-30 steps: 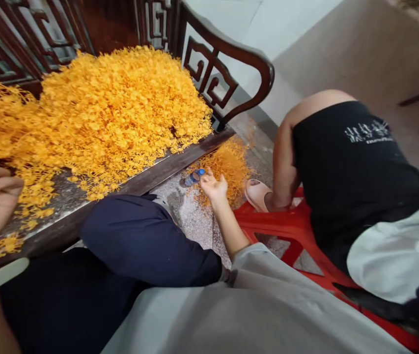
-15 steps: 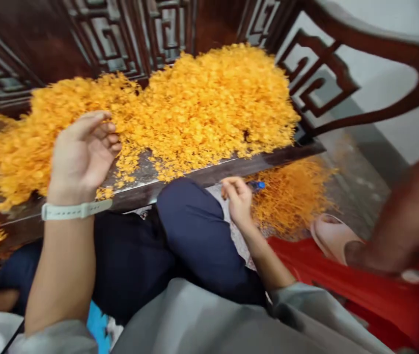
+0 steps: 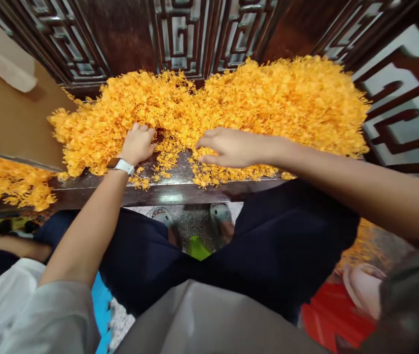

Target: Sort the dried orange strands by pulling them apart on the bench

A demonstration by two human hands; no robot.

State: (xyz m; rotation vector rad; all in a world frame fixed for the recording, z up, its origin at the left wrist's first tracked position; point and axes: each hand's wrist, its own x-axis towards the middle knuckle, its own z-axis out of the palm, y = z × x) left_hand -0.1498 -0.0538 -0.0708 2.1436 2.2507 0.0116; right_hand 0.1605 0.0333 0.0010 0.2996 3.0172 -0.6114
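A large heap of small yellow-orange plastic flower-like pieces (image 3: 268, 103) lies along the dark wooden bench (image 3: 172, 172). At the left part of the heap, my left hand (image 3: 138, 143) reaches in with loosely bent fingers, the thumb apart from them. Its fingertips are partly hidden among the pieces, and no held piece shows. My right hand (image 3: 227, 147) is held palm down over the front middle of the heap, fingers and thumb apart, with nothing visible in it. A smartwatch with a pale band (image 3: 121, 166) is on my left wrist.
At left stands a cardboard box (image 3: 13, 108), with more yellow pieces (image 3: 13, 182) in front of it. A carved wooden backrest (image 3: 180, 34) rises behind the heap. Another person's arm (image 3: 17, 246) shows at lower left. A red plastic stool (image 3: 334, 314) stands at lower right.
My view has turned, shifting the bench to the right. My left hand has come down into the heap. My right hand has moved from beside my knee up onto the heap.
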